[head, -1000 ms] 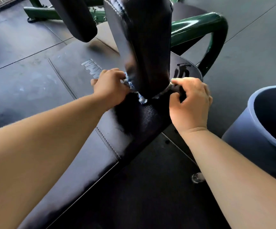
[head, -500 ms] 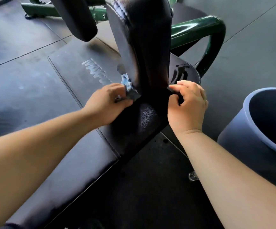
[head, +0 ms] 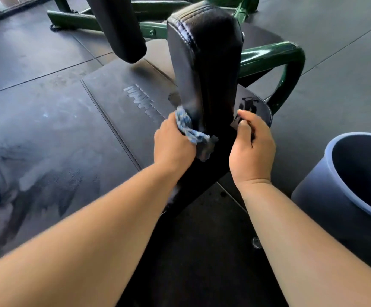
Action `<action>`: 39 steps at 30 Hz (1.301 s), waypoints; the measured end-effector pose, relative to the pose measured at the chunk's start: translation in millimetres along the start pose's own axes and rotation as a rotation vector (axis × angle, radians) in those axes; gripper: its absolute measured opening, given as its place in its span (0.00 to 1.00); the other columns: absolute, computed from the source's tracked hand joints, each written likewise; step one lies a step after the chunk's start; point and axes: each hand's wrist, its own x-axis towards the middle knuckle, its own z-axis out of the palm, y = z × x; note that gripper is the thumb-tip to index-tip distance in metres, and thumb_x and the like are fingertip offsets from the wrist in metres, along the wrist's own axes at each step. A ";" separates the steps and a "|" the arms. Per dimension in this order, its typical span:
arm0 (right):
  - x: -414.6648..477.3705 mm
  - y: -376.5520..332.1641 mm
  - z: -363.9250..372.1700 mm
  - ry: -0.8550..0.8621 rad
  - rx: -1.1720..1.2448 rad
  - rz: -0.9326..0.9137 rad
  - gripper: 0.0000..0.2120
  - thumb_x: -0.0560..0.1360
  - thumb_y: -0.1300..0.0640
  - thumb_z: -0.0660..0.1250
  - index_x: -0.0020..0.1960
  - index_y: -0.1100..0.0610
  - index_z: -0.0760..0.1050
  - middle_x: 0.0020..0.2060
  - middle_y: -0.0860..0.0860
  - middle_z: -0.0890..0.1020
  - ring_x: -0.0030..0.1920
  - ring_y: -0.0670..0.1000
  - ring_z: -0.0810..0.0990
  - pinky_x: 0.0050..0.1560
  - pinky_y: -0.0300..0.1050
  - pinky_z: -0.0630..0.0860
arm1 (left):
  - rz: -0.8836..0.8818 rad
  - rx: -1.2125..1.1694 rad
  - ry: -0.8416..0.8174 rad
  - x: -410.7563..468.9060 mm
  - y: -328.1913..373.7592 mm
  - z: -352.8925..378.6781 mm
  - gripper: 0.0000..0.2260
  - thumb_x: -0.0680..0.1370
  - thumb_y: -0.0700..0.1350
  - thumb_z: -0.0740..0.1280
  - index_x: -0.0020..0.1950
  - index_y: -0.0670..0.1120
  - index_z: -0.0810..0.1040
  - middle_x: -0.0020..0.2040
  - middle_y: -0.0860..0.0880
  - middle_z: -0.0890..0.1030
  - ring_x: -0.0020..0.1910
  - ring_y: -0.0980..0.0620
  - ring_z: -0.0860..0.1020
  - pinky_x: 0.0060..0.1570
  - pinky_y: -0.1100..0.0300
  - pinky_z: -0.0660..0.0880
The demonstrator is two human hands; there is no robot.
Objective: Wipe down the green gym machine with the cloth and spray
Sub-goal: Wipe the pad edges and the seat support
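Observation:
The green gym machine's frame (head: pixel 269 56) curves behind an upright black pad (head: pixel 206 63) that rises from a black seat pad (head: pixel 202 180). My left hand (head: pixel 173 145) grips a bunched blue cloth (head: pixel 191 131) and presses it against the lower left side of the upright pad, where it meets the seat. My right hand (head: pixel 253 149) sits at the pad's lower right, fingers curled over the seat's right edge. No spray bottle is in view.
A blue-grey bucket (head: pixel 333 165) stands on the floor at the right, close to my right forearm. A second black padded arm (head: pixel 118 25) hangs at the upper left. A dark floor mat (head: pixel 118 103) with faded lettering lies left of the seat. A small clear object (head: pixel 256 242) lies on the floor.
The cloth has come out of the gap under the upright pad to the left side. My right hand has let go of its end; my left hand now rubs it on the pad's lower left.

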 end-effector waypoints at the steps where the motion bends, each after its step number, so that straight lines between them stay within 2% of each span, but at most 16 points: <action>1: 3.2 -7.0 -1.3 -0.012 0.050 0.017 0.14 0.82 0.57 0.57 0.61 0.58 0.77 0.51 0.43 0.79 0.51 0.37 0.77 0.53 0.23 0.69 | -0.045 -0.122 0.042 -8.5 -0.2 5.2 0.14 0.73 0.41 0.62 0.57 0.53 0.75 0.54 0.51 0.80 0.55 0.48 0.77 0.54 0.54 0.74; 3: 11.3 -22.1 0.7 -0.067 0.170 0.074 0.14 0.83 0.55 0.57 0.63 0.57 0.76 0.48 0.40 0.79 0.47 0.32 0.76 0.49 0.24 0.69 | -0.229 -0.548 0.109 -12.5 8.7 7.2 0.15 0.75 0.39 0.60 0.56 0.55 0.77 0.52 0.52 0.82 0.52 0.50 0.80 0.53 0.54 0.77; 5: 20.0 -36.3 4.5 -0.113 0.304 0.169 0.15 0.82 0.51 0.56 0.63 0.54 0.75 0.48 0.42 0.80 0.51 0.37 0.78 0.55 0.34 0.73 | -0.391 -0.959 0.164 10.8 21.4 8.9 0.16 0.75 0.40 0.58 0.59 0.52 0.77 0.53 0.48 0.83 0.52 0.46 0.81 0.55 0.49 0.78; 9: 35.7 -56.3 19.6 -0.125 0.490 0.374 0.18 0.79 0.45 0.56 0.63 0.52 0.73 0.54 0.49 0.81 0.58 0.49 0.78 0.65 0.48 0.70 | -0.480 -1.139 0.293 33.6 52.8 12.3 0.18 0.77 0.47 0.57 0.62 0.39 0.74 0.55 0.40 0.78 0.51 0.45 0.75 0.55 0.50 0.73; 12: 39.6 -68.3 31.1 -0.139 0.509 0.456 0.20 0.73 0.41 0.57 0.53 0.51 0.80 0.54 0.50 0.83 0.59 0.52 0.78 0.68 0.47 0.69 | -0.495 -1.219 0.268 16.0 57.7 6.7 0.15 0.77 0.43 0.62 0.61 0.40 0.77 0.47 0.45 0.82 0.43 0.49 0.77 0.48 0.54 0.76; 14: 42.2 -69.6 33.2 -0.154 0.588 0.563 0.25 0.65 0.34 0.57 0.45 0.50 0.81 0.50 0.49 0.85 0.56 0.53 0.80 0.66 0.53 0.71 | -0.384 -1.282 0.289 1.8 64.2 0.5 0.10 0.79 0.41 0.63 0.59 0.48 0.78 0.50 0.49 0.83 0.49 0.50 0.81 0.57 0.52 0.77; 16: 44.0 -70.0 27.7 -0.216 0.643 0.607 0.25 0.67 0.34 0.59 0.48 0.51 0.82 0.51 0.51 0.85 0.56 0.55 0.81 0.66 0.56 0.72 | -0.150 -1.238 0.318 -3.8 79.5 -11.8 0.13 0.81 0.42 0.60 0.61 0.57 0.74 0.62 0.50 0.79 0.62 0.49 0.77 0.66 0.49 0.71; 19: 49.4 -73.8 14.6 -0.387 0.752 0.609 0.22 0.78 0.42 0.57 0.60 0.54 0.79 0.54 0.53 0.84 0.56 0.55 0.82 0.62 0.53 0.75 | 0.101 -1.121 0.356 9.4 89.4 -21.0 0.16 0.81 0.44 0.58 0.66 0.59 0.70 0.67 0.52 0.75 0.67 0.54 0.72 0.70 0.52 0.66; 22: 52.8 -71.5 4.9 -0.497 0.756 0.581 0.24 0.81 0.40 0.54 0.62 0.55 0.78 0.52 0.53 0.85 0.53 0.53 0.84 0.52 0.47 0.79 | -0.059 -1.092 0.346 25.4 80.0 -12.4 0.15 0.81 0.49 0.57 0.67 0.55 0.72 0.64 0.53 0.77 0.62 0.57 0.74 0.68 0.57 0.68; 25: 49.3 -71.8 8.7 -0.469 0.693 0.599 0.28 0.76 0.33 0.56 0.63 0.52 0.78 0.54 0.50 0.84 0.55 0.52 0.83 0.61 0.52 0.76 | -0.223 -1.204 0.210 20.4 80.0 -12.0 0.19 0.80 0.53 0.59 0.70 0.53 0.69 0.63 0.48 0.78 0.59 0.52 0.77 0.67 0.47 0.70; 27: 45.7 -77.1 10.4 -0.446 0.732 0.633 0.30 0.74 0.33 0.57 0.63 0.52 0.78 0.55 0.52 0.84 0.56 0.54 0.82 0.64 0.54 0.73 | -0.264 -1.258 0.165 -0.7 86.1 -10.8 0.17 0.82 0.52 0.58 0.70 0.58 0.68 0.58 0.56 0.80 0.56 0.59 0.78 0.65 0.53 0.72; 29: 47.0 -85.1 10.3 -0.375 0.681 0.665 0.26 0.77 0.38 0.57 0.62 0.55 0.77 0.56 0.55 0.83 0.57 0.57 0.81 0.64 0.53 0.73 | -0.115 -1.218 0.231 -18.5 97.6 -21.1 0.16 0.82 0.50 0.59 0.68 0.63 0.68 0.61 0.60 0.77 0.60 0.64 0.75 0.67 0.57 0.69; 32: 58.6 -91.9 -1.5 -0.143 0.258 0.492 0.09 0.80 0.56 0.59 0.56 0.59 0.73 0.51 0.62 0.80 0.55 0.63 0.78 0.54 0.53 0.74 | 0.361 -0.892 0.347 -4.9 114.8 -42.9 0.19 0.79 0.50 0.61 0.68 0.63 0.69 0.70 0.57 0.70 0.70 0.57 0.68 0.71 0.56 0.64; 34: 65.9 -98.3 -12.4 -0.018 0.192 0.332 0.10 0.77 0.59 0.60 0.39 0.62 0.73 0.33 0.60 0.77 0.39 0.62 0.76 0.39 0.47 0.70 | 0.496 -0.501 0.373 15.4 127.5 -60.6 0.16 0.80 0.45 0.62 0.68 0.53 0.75 0.66 0.55 0.75 0.67 0.57 0.71 0.67 0.67 0.64; 36: 74.8 -104.7 -20.7 0.086 0.092 0.166 0.14 0.75 0.56 0.61 0.33 0.62 0.73 0.25 0.54 0.73 0.30 0.55 0.70 0.30 0.39 0.66 | 0.509 -0.158 0.303 32.5 138.6 -75.4 0.11 0.78 0.44 0.64 0.58 0.52 0.81 0.53 0.56 0.82 0.54 0.58 0.77 0.53 0.73 0.68; 39: 86.6 -111.4 -17.6 0.122 0.206 0.152 0.11 0.74 0.54 0.63 0.38 0.56 0.80 0.31 0.49 0.81 0.37 0.50 0.78 0.41 0.39 0.73 | 0.122 -0.167 -0.071 69.7 145.1 -95.9 0.08 0.75 0.45 0.65 0.40 0.46 0.82 0.28 0.54 0.74 0.28 0.51 0.72 0.29 0.63 0.68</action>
